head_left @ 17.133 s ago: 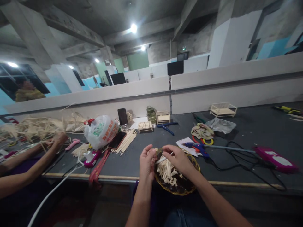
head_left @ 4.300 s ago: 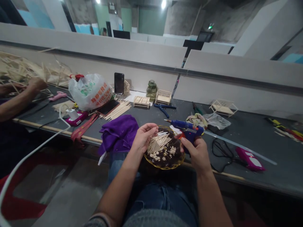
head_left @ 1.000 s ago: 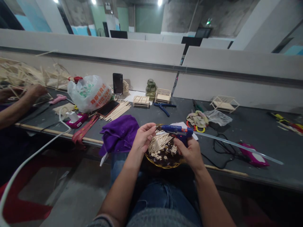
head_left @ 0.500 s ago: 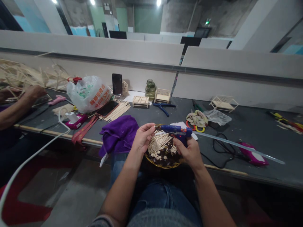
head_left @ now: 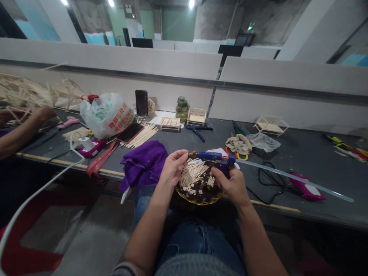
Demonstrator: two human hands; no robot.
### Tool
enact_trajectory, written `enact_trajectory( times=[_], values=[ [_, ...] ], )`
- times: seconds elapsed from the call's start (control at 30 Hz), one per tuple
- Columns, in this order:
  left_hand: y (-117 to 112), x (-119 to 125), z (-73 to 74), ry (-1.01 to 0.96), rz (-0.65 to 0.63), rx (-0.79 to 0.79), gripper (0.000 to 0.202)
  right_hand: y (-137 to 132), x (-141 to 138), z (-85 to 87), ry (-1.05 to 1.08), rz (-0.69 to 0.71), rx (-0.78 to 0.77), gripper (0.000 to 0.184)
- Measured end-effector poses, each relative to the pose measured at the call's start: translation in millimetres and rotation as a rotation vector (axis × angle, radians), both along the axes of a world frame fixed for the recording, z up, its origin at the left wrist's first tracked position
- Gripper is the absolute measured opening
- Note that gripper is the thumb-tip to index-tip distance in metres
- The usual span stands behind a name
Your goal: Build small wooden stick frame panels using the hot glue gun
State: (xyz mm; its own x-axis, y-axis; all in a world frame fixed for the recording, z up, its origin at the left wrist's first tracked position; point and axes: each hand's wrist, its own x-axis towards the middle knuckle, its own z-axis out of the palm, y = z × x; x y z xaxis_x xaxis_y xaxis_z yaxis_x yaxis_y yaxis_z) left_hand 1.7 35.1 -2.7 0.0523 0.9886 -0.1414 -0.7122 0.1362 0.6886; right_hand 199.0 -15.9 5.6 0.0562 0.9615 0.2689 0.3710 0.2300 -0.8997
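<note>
My right hand [head_left: 228,182] is wrapped round a blue hot glue gun [head_left: 214,156], whose nozzle points left. A long clear glue stick [head_left: 290,175] sticks out of its back end to the right. My left hand [head_left: 174,166] is pinched at the nozzle tip, on a tiny pale piece too small to name. Below both hands a gold-rimmed basket [head_left: 198,203] rests at the table edge over my lap. In it lie thin wooden sticks [head_left: 193,173] and small pale wooden bits [head_left: 211,181] on a dark lining.
A purple cloth [head_left: 143,165] lies left of the basket. Behind stand small stick-built furniture models [head_left: 170,123], blue pliers [head_left: 198,131], a green jar [head_left: 181,109] and a plastic bag [head_left: 106,115]. A cable runs to a magenta power strip [head_left: 306,187]. A co-worker's arm [head_left: 25,128] is at far left.
The glue gun and my right hand have shifted slightly to the right, and the glue stick's end with them. My left hand stays pinched in nearly the same place.
</note>
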Motion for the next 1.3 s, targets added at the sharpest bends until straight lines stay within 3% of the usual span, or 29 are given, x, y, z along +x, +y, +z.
enact_trajectory(
  times=[0.27, 0.5, 0.77, 0.93, 1.13, 1.3],
  values=[
    [-3, 5, 2.6, 0.086, 0.071, 0.066, 0.031, -2, 4, 13.7, 0.183, 0.072, -0.077, 0.033],
    [-7, 7, 1.9, 0.210, 0.148, 0.161, 0.025, -3, 17, 14.2, 0.282, 0.064, -0.069, 0.028],
    [-7, 8, 0.1, 0.240, 0.142, 0.163, 0.024, -7, 1, 21.9, 0.210, 0.089, -0.107, 0.033],
    [-5, 6, -1.8, 0.215, 0.124, 0.141, 0.025, -5, 8, 19.4, 0.114, -0.015, -0.097, 0.036],
    [-6, 6, -2.3, 0.255, 0.145, 0.170, 0.022, 6, 51, 18.3, 0.186, -0.258, -0.101, 0.039],
    [-6, 7, -2.5, 0.280, 0.152, 0.187, 0.021, 28, 73, -8.1, 0.337, -0.367, -0.168, 0.046]
  ],
)
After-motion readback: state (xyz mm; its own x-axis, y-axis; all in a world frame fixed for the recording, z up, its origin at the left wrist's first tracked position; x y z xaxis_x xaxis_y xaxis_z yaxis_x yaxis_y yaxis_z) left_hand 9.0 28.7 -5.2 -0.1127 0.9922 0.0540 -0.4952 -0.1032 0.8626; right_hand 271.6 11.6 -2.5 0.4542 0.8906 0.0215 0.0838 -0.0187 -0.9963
